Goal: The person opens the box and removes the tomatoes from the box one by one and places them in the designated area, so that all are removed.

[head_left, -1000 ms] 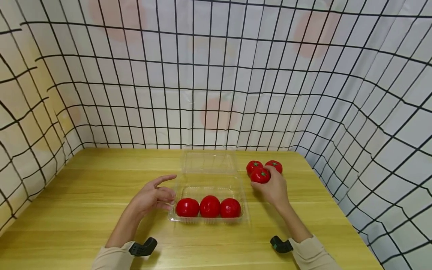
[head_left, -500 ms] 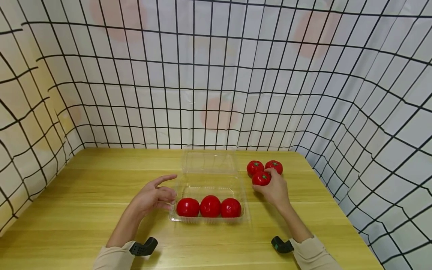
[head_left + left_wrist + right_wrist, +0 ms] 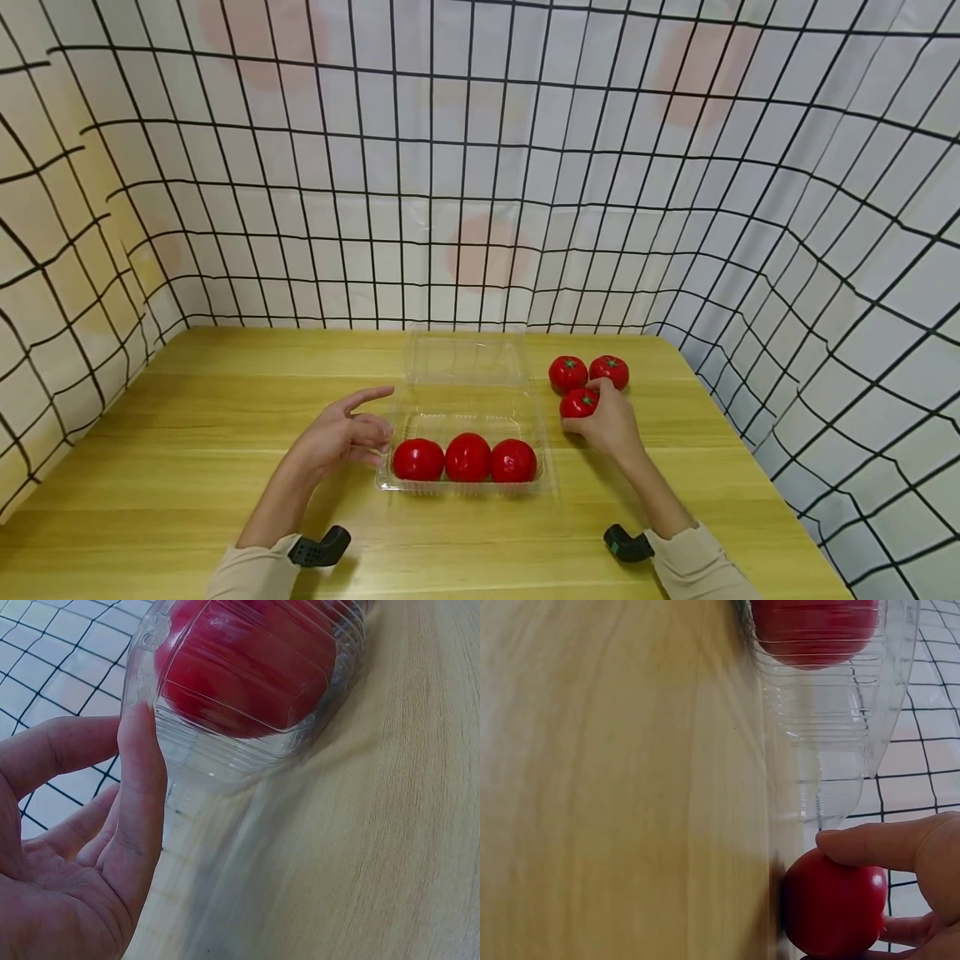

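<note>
In the head view my right hand (image 3: 611, 423) grips a red tomato (image 3: 578, 403) with a green top, thumb on the near side and fingers on the far side. The right wrist view shows this tomato (image 3: 832, 904) low over the wooden surface. My left hand (image 3: 341, 435) touches the left rim of a clear plastic clamshell box (image 3: 463, 487), its fingers loosely extended. Three tomatoes (image 3: 468, 457) sit in a row along the box's near side. In the left wrist view a fingertip (image 3: 139, 712) rests at the box's rim, beside a tomato (image 3: 247, 667) inside.
Two more tomatoes, one on the left (image 3: 567, 374) and one on the right (image 3: 610, 370), stand just behind the gripped one. The box's lid (image 3: 467, 358) lies folded back. Black wire mesh (image 3: 480, 167) encloses the wooden table (image 3: 247, 400) at the back and sides.
The right hand's tomato has shifted slightly toward the person, away from the two behind it. The left hand and the box stay about where they were.
</note>
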`<action>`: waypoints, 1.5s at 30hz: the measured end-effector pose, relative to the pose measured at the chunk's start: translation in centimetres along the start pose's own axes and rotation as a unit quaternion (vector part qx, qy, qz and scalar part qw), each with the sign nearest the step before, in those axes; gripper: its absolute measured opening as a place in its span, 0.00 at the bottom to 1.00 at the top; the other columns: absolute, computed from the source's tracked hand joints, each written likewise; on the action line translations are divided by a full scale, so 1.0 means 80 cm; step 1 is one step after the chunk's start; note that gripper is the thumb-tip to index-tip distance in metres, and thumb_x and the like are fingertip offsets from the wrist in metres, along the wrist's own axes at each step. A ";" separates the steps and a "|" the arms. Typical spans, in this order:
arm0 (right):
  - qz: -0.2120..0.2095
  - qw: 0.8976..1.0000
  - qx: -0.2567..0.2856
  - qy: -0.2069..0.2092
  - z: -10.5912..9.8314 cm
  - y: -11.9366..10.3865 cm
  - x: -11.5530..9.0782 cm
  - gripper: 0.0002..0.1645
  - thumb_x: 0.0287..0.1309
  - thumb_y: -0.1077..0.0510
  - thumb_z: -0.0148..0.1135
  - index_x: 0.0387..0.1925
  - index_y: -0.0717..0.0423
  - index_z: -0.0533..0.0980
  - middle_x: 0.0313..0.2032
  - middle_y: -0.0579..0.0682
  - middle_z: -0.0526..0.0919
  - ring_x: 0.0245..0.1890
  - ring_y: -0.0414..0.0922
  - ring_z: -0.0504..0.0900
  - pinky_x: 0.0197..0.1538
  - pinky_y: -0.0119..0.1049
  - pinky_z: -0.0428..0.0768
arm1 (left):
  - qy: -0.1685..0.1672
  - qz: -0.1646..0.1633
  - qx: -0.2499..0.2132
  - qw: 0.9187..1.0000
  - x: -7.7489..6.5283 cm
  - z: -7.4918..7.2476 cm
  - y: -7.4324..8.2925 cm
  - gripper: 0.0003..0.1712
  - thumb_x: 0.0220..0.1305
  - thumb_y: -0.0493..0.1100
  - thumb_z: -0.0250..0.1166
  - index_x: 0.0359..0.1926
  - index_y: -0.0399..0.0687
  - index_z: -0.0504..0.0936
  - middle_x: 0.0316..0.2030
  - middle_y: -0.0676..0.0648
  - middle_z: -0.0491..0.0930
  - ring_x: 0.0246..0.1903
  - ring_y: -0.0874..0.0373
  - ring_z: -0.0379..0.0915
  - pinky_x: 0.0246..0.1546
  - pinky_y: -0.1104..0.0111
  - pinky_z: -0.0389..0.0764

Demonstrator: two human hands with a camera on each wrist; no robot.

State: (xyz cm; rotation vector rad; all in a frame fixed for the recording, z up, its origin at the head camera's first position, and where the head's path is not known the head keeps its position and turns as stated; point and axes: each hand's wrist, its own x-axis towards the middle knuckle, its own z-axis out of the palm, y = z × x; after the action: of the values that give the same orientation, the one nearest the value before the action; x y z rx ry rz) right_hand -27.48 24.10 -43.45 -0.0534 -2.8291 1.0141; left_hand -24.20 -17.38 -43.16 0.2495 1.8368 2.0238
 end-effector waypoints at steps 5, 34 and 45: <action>0.002 1.000 -0.004 -0.009 -0.002 0.001 0.000 0.44 0.48 0.56 0.76 0.62 0.69 0.64 0.60 0.71 0.75 0.59 0.67 0.75 0.61 0.64 0.77 | -0.002 0.000 -0.002 1.000 0.000 0.000 0.001 0.45 0.66 0.29 0.61 0.79 0.40 0.49 0.35 0.46 0.83 0.30 0.57 0.81 0.33 0.65 0.89; -0.002 0.999 -0.017 -0.031 -0.009 -0.006 -0.003 0.49 0.50 0.54 0.76 0.67 0.69 0.62 0.63 0.70 0.72 0.62 0.67 0.73 0.63 0.64 0.75 | -0.001 -0.001 0.000 1.000 0.000 0.001 0.001 0.45 0.66 0.29 0.60 0.79 0.40 0.49 0.34 0.47 0.83 0.30 0.57 0.81 0.33 0.64 0.89; -0.040 0.999 0.018 0.017 -0.024 -0.026 -0.010 0.48 0.51 0.54 0.74 0.70 0.66 0.64 0.64 0.68 0.74 0.65 0.64 0.72 0.66 0.63 0.71 | -0.002 -0.001 -0.004 1.000 0.000 -0.001 0.000 0.46 0.66 0.29 0.61 0.80 0.40 0.49 0.35 0.46 0.83 0.30 0.57 0.81 0.33 0.65 0.89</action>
State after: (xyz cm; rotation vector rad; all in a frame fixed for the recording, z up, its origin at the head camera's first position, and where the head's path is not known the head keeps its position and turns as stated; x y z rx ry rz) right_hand -26.38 23.65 -40.78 0.0447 -2.7583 1.0378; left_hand -24.24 -17.43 -43.15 0.2491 1.8264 2.0268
